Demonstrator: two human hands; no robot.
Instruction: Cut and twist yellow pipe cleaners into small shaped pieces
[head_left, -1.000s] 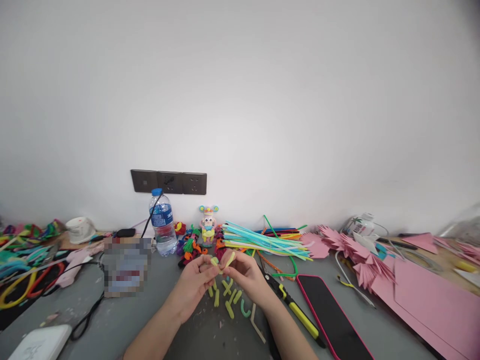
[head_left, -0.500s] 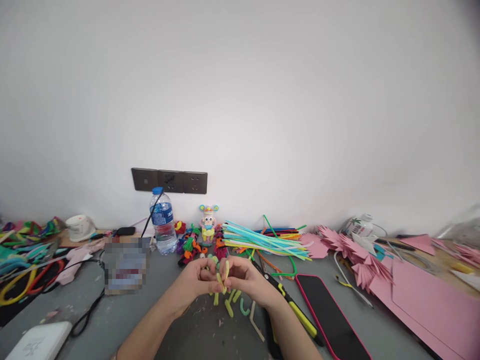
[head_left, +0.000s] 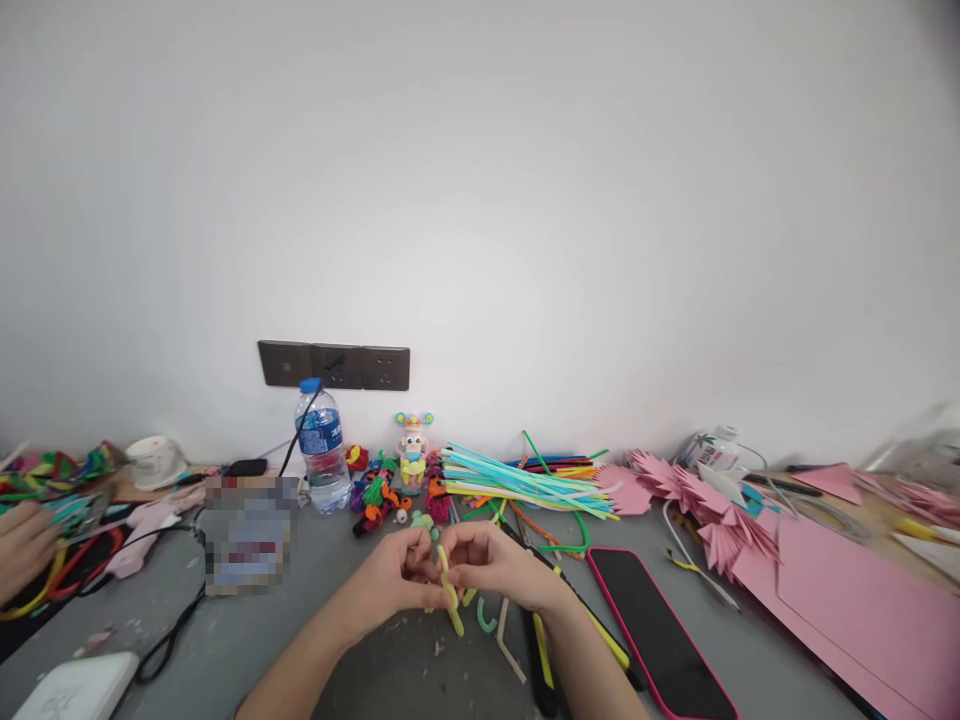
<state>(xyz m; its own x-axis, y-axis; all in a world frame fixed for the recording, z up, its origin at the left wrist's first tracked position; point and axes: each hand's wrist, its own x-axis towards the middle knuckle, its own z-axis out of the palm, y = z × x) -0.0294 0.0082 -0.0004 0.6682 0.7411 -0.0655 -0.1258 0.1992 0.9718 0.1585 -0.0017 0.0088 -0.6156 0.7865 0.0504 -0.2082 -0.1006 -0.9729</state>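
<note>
My left hand (head_left: 394, 582) and my right hand (head_left: 495, 565) meet in front of me. Both pinch a short pale-yellow pipe cleaner (head_left: 448, 575) between thumbs and fingers; it stands roughly upright, and part of it is hidden by the fingertips. Just beyond my fingers lie small green pieces (head_left: 424, 524). A bent mint-green piece (head_left: 486, 617) and a bent whitish stick (head_left: 509, 648) rest on the grey table close to my right hand. Under my right wrist are pliers with black-and-yellow handles (head_left: 600, 630).
Behind my hands lie a bundle of pipe cleaners (head_left: 532, 482), a small figure (head_left: 412, 460) and a water bottle (head_left: 322, 450). To the right are a phone (head_left: 660, 635) and pink paper (head_left: 847, 610). Another person's hand (head_left: 26, 550) reaches in at far left, near a white box (head_left: 79, 688).
My fingers have shifted their hold, and the yellow pipe cleaner now stands more upright between them. At the far left, another person's hand has come into view. The view has shifted slightly.
</note>
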